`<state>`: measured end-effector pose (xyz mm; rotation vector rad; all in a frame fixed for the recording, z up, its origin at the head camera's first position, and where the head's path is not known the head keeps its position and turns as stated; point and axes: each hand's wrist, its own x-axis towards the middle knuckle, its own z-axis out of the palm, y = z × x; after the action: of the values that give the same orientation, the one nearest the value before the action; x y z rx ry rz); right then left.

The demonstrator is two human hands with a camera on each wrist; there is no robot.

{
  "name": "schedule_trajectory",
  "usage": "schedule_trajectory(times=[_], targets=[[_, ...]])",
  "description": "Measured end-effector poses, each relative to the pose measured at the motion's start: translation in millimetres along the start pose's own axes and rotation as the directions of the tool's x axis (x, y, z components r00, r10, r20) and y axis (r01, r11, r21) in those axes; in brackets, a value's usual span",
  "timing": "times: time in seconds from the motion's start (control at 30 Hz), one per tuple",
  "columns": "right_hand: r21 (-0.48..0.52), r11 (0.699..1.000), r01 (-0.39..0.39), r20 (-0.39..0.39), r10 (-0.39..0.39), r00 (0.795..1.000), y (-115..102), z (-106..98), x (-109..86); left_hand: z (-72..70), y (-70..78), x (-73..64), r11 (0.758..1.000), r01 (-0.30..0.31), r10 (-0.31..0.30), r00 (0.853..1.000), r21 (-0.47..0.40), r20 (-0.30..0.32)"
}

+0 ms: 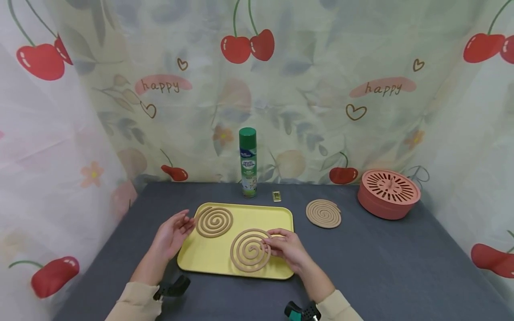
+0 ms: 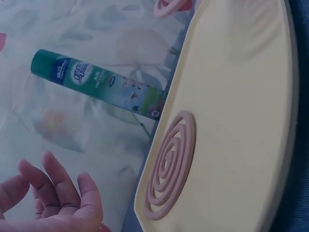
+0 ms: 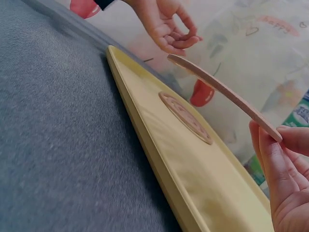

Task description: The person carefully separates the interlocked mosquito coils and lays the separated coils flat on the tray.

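Observation:
My right hand (image 1: 287,248) pinches one edge of a brown mosquito coil (image 1: 244,250) between thumb and fingers. In the right wrist view that held coil (image 3: 227,93) shows edge-on, raised above the yellow tray (image 3: 145,135), its far end sagging a little. A second mosquito coil (image 1: 214,222) lies flat at the tray's back left. Beside that corner my left hand (image 1: 173,234) is held with fingers loosely bent and nothing in them; the left wrist view shows these fingers (image 2: 60,183) apart from the coil lying there (image 2: 171,166).
A third, tightly wound coil (image 1: 323,214) lies on the dark cloth right of the tray. Behind the tray stand a green air freshener can (image 1: 248,165) and a small gold packet (image 1: 276,196). A round pink slotted box (image 1: 388,196) sits at the back right, before a printed curtain (image 1: 297,89).

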<state>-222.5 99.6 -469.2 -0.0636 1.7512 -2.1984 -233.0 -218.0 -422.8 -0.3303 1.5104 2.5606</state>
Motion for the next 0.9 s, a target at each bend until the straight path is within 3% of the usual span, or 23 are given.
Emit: schedule_trajectory(times=[0.17, 0.37, 0.67, 0.8, 0.9], targets=[[-0.009, 1.0, -0.007, 0.008, 0.007, 1.0, 3, 9, 8.5, -7.2, -5.1, -10.9, 0.997, -0.008, 0.01, 1.0, -0.075, 0.016], [-0.033, 0.999, 0.005, -0.005, -0.005, 1.0, 7, 21, 16.0, -15.2, -8.3, -22.7, 0.989, -0.037, 0.052, 0.993, -0.143, 0.103], [-0.044, 0.999, -0.009, -0.066, 0.006, 0.998, 18, 30, 28.7, -25.7, -13.5, -34.6, 0.985, -0.062, 0.094, 0.976, -0.163, 0.197], [-0.06, 0.998, -0.009, -0.061, 0.006, 0.998, 20, 34, 32.4, -31.7, -13.3, -37.6, 0.978, -0.069, 0.116, 0.965, -0.198, 0.236], [-0.063, 0.998, -0.008, -0.047, 0.005, 0.999, 21, 37, 33.8, -32.9, -13.9, -40.4, 0.973, -0.051, 0.105, 0.965, -0.224, 0.238]])
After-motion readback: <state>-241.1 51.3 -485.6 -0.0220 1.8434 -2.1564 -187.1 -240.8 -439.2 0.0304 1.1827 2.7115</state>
